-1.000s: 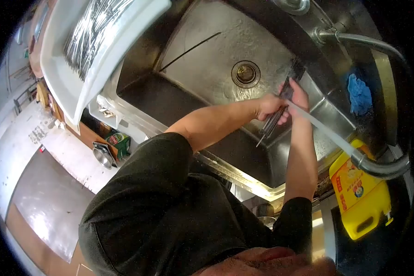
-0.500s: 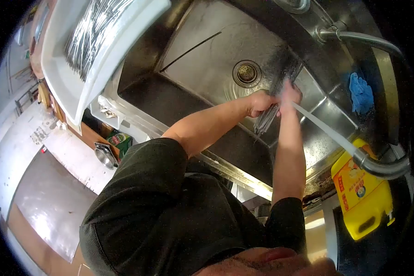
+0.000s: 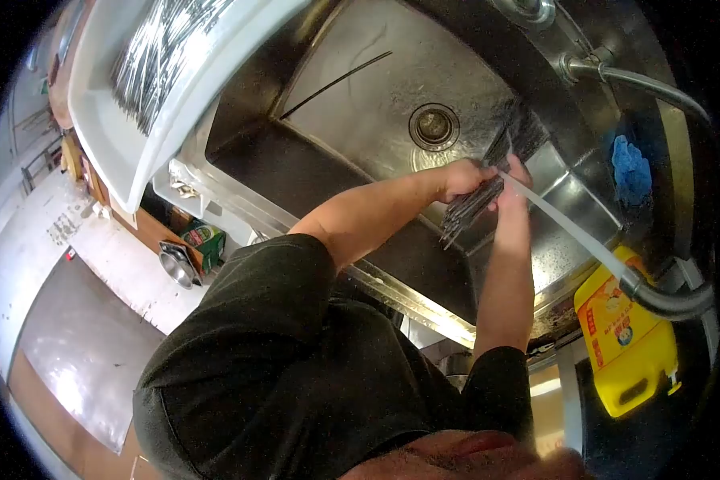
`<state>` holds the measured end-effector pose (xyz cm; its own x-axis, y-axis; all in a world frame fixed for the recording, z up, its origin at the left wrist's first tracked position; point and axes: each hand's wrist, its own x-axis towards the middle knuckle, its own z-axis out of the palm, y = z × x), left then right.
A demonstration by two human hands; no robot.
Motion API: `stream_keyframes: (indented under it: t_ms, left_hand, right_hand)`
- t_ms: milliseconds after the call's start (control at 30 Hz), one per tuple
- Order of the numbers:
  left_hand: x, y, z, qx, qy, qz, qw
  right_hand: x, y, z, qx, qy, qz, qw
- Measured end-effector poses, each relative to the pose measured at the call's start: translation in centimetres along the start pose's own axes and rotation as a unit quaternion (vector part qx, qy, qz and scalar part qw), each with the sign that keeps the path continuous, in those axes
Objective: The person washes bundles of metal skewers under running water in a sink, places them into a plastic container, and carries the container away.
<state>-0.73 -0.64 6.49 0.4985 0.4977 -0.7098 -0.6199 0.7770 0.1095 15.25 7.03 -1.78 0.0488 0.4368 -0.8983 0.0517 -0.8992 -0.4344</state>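
Over the steel sink [image 3: 352, 104], both hands hold a bundle of thin metal skewers [image 3: 470, 210]. My left hand [image 3: 462, 178] grips it from the left with fingers closed. On the other side, my right hand [image 3: 516, 182] is wrapped round the same bundle. A stream of water [image 3: 572, 228] runs from the faucet [image 3: 668, 294] onto the skewers and my right hand. The bundle slants, its near ends sticking out below my hands, and its far part lies toward the drain [image 3: 434, 126] side. One or more loose skewers [image 3: 336, 85] lie on the sink floor.
A white plastic tub [image 3: 104, 152] with many shiny skewers [image 3: 164, 64] stands at the upper left. A blue cloth or glove [image 3: 631, 171] lies on the right ledge. Beside the sink's near right corner is a yellow jug [image 3: 628, 344]. A metal pipe [image 3: 640, 78] crosses the upper right.
The bundle has turned slightly in my hands and its near ends are more spread. Spray at its far end has lessened. The view has shifted a little.
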Motion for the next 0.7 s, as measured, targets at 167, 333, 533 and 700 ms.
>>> stream_keyframes:
  t_ms: [167, 333, 533, 700]
  left_hand:
    - [1.2, -0.6, 0.5, 0.087, -0.010, 0.050, 0.995]
    - [0.4, -0.5, 0.6, -0.019, 0.039, 0.056, 0.997]
    - [3.3, -1.0, -0.2, 0.513, 0.018, 0.181, 0.839]
    - [0.7, -1.7, 0.2, 0.086, 0.033, 0.088, 0.992]
  right_hand:
    - [-4.3, -2.4, 3.5, -0.131, 0.044, -0.006, 0.990]
    - [3.2, 2.0, -2.9, 0.052, -0.071, -0.025, 0.996]
    - [-2.1, -2.2, 2.8, -0.238, 0.164, -0.084, 0.954]
    - [-4.1, -1.2, 2.3, 0.050, -0.039, -0.056, 0.996]
